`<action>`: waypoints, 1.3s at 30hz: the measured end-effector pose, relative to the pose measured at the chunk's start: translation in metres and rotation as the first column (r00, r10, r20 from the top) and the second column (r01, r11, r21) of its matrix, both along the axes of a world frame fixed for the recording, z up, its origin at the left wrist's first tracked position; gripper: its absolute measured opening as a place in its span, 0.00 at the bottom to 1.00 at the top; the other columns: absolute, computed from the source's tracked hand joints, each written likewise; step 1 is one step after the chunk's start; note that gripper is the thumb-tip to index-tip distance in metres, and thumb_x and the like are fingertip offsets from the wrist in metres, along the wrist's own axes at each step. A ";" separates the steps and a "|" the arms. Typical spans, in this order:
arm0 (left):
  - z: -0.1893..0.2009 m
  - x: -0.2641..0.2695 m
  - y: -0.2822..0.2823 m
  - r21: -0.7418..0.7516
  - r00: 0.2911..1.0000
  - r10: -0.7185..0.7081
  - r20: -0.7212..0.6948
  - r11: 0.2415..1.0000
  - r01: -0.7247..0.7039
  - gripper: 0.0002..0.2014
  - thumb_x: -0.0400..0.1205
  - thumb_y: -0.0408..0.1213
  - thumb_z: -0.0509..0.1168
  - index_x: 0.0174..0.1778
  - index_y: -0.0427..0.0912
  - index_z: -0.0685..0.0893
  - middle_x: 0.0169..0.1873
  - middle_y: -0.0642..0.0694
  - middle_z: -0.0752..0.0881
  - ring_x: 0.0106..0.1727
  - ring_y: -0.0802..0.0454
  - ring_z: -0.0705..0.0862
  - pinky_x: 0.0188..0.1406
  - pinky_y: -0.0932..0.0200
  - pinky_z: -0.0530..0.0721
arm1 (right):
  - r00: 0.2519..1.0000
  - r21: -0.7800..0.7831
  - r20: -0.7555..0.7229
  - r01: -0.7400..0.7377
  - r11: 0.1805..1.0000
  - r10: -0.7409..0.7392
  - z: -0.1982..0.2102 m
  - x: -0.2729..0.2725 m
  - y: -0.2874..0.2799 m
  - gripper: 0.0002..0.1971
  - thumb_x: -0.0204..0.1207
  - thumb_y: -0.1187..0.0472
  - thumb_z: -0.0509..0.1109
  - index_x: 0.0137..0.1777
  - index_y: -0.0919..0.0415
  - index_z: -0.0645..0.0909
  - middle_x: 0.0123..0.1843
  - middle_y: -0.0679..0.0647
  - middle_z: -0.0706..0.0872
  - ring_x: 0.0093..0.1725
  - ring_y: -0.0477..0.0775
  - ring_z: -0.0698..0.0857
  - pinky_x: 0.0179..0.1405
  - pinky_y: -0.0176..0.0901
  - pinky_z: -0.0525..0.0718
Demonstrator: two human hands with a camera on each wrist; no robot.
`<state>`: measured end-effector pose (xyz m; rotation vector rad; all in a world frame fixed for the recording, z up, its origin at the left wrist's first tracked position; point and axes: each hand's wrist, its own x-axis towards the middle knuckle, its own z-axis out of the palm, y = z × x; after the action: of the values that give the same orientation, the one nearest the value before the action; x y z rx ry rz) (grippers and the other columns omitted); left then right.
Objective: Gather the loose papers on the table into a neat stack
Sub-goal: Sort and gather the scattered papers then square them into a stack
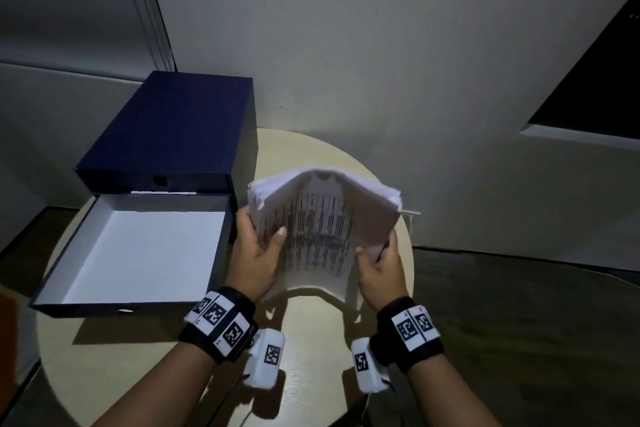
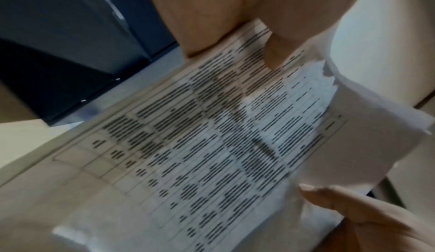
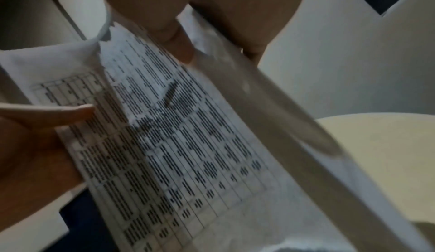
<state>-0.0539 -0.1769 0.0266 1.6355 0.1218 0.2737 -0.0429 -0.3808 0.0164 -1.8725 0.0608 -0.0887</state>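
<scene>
A thick stack of printed papers [image 1: 320,225] is held upright above the round table [image 1: 311,357], bowed inward, with a table of dark text lines facing me. My left hand [image 1: 258,253] grips its left edge, thumb on the front sheet. My right hand [image 1: 379,263] grips the right edge the same way. In the left wrist view the printed sheet [image 2: 212,144] fills the frame, with my left thumb [image 2: 275,51] pressed on it. The right wrist view shows the same papers [image 3: 183,144] pinched by my right thumb [image 3: 181,42].
An open dark blue box [image 1: 138,246] with a white inside sits on the table's left part; its lid [image 1: 180,128] stands behind it. A pale wall rises just behind the table. The table's rim curves close on the right.
</scene>
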 end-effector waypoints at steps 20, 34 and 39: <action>0.008 0.007 0.010 -0.048 0.990 0.036 0.137 0.998 -0.029 0.20 0.77 0.52 0.66 0.63 0.50 0.75 0.57 0.53 0.85 0.58 0.55 0.84 0.57 0.59 0.83 | 0.979 0.222 0.142 0.112 0.969 -0.146 0.008 0.001 0.004 0.22 0.75 0.63 0.75 0.64 0.45 0.73 0.59 0.49 0.86 0.60 0.45 0.86 0.61 0.47 0.84; 0.022 0.032 0.007 -0.104 0.977 0.177 0.119 0.981 -0.165 0.10 0.85 0.44 0.58 0.54 0.49 0.84 0.54 0.53 0.90 0.60 0.52 0.85 0.63 0.45 0.82 | 0.951 0.232 0.122 0.251 0.940 -0.284 0.028 0.027 0.014 0.07 0.72 0.44 0.70 0.47 0.41 0.80 0.51 0.53 0.88 0.52 0.59 0.87 0.52 0.63 0.88; 0.000 0.021 0.020 -0.073 0.996 -0.094 -0.001 0.993 0.094 0.25 0.78 0.41 0.63 0.73 0.48 0.73 0.61 0.55 0.84 0.60 0.65 0.83 0.64 0.60 0.80 | 0.990 0.097 0.100 0.088 0.991 -0.098 0.005 0.006 0.007 0.22 0.80 0.62 0.70 0.69 0.46 0.68 0.58 0.40 0.82 0.55 0.34 0.84 0.60 0.46 0.85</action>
<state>-0.0331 -0.1572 0.0271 1.5649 0.0574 0.1913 -0.0369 -0.3735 0.0213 -1.7695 0.0789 -0.2445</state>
